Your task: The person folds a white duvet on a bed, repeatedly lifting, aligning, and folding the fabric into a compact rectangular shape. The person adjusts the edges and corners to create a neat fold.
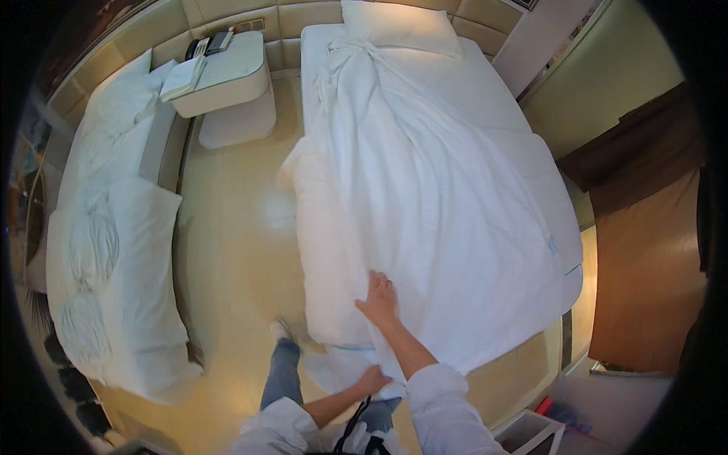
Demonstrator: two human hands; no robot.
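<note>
A white sheet [455, 256] lies in long folds over the bed in front of me, gathered into a bunch near the pillow [404, 25]. My right hand [380, 298] rests on top of it near the foot of the bed, thumb spread away from the fingers. Lower down, my left hand [372, 380] is closed on the sheet's edge where the cloth hangs off the foot end. Its fingertips are partly hidden. Under the sheet, a thick white duvet [327, 256] shows along the bed's left side.
To the left stands a second bed [145, 256] with rumpled white bedding. Between the beds, a glass-topped nightstand [233, 62] carries a telephone [197, 49] and folded white cloth [183, 78]. A brown wooden surface [642, 273] is at right. An open white box-like unit [532, 429] is at lower right.
</note>
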